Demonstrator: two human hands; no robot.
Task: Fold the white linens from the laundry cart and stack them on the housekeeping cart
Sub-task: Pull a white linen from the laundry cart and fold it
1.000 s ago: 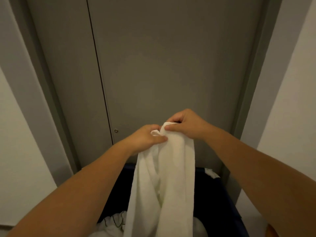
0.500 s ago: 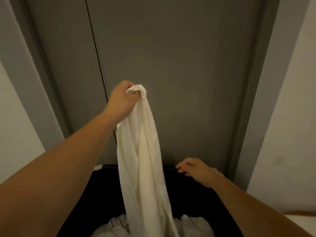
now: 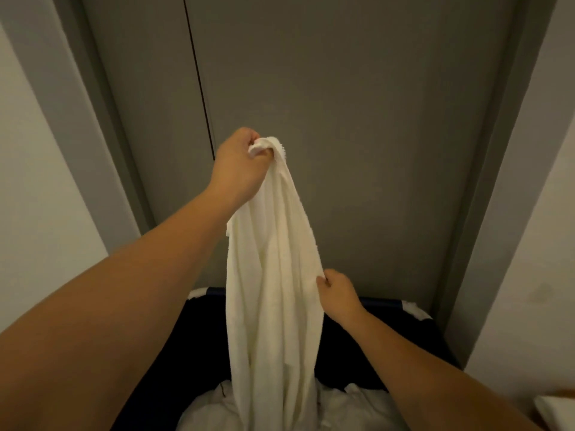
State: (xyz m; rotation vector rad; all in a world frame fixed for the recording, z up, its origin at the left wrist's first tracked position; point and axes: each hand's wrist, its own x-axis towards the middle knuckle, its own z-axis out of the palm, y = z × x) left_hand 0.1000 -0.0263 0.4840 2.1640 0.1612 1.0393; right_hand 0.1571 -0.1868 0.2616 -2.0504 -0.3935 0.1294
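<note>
Opening-out step: our left hand (image 3: 239, 172) grips 1 towel (image 3: 273, 290) corner; right hand (image 3: 337, 293) pinches its right edge. Next, probably: find the 2nd corner.

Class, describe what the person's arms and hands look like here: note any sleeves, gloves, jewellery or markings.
Both arms are bare. The left forearm and left hand show no sleeve, glove, watch or ring, and the same goes for the right forearm and right hand. No sleeve edge enters the frame, and neither wrist shows bands or markings.

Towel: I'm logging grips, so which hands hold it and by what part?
The left hand grips the towel by its top corner; right hand pinches its right edge lower down.
</note>
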